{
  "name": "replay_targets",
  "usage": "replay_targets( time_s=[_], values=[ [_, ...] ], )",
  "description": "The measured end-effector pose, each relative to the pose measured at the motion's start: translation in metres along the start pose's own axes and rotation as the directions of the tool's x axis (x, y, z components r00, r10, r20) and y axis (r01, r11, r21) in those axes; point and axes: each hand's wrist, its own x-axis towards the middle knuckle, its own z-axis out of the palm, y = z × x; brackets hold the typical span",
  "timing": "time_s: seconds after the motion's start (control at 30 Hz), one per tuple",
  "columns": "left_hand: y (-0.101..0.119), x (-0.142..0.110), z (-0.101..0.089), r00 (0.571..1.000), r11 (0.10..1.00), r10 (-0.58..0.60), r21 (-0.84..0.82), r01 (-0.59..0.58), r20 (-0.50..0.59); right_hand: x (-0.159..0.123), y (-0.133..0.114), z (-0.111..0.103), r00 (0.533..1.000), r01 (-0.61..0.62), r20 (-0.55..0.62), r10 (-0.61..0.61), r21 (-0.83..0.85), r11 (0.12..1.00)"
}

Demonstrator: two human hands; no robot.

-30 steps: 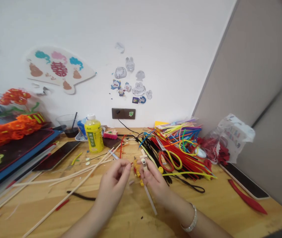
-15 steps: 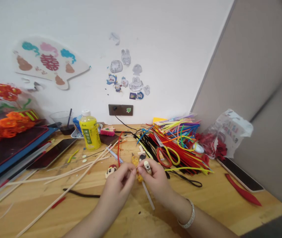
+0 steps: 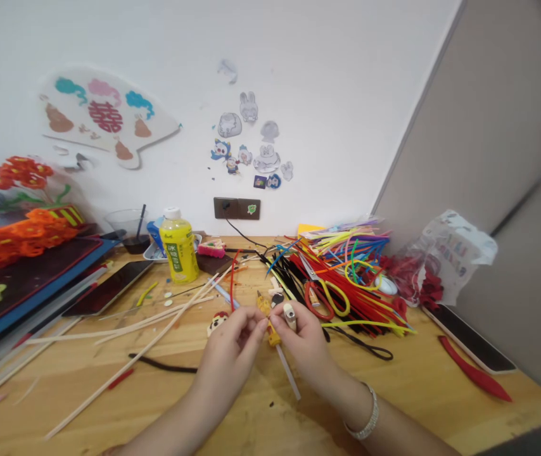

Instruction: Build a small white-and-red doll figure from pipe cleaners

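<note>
Yellow craft piece [image 3: 269, 324], where is it?
Right at the fingertips, between both hands.
Long axis?
Pale stick [image 3: 288, 377] runs from the right hand [image 3: 306, 347] down toward the person, slanting right.
Fingers?
Right ones narrow on the stick; left hand [image 3: 227, 354] pinched narrow, holding what, can't tell.

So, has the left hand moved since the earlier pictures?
Yes: the left hand has shifted rightward, closer to the right hand, judged against the yellow bottle, which now lies further from it.
</note>
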Motion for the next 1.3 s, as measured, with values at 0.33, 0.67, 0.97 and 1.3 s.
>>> replay_targets(
  time_s=[0.33, 0.67, 0.97, 1.3],
  values=[
    [0.001, 0.002, -0.002, 1.0, 1.0, 0.006, 0.0, -0.006, -0.005, 0.0, 0.005, 0.004, 0.997, -0.067, -0.014, 0.07, 0.147, 0.987],
    [0.001, 0.001, -0.003, 1.0, 0.999, 0.016, 0.033, -0.016, -0.021, -0.001, 0.005, 0.002, 0.997, -0.069, 0.041, 0.063, 0.171, 0.983],
    [0.0, 0.003, -0.006, 0.996, 0.998, 0.013, 0.058, -0.008, -0.092, 0.0, 0.015, -0.001, 0.998, -0.064, 0.025, 0.062, 0.081, 0.995],
    [-0.003, 0.001, -0.004, 0.995, 0.998, 0.011, 0.055, -0.006, -0.097, -0.005, 0.021, 0.007, 0.99, -0.023, 0.144, 0.005, 0.125, 0.992]
  ],
)
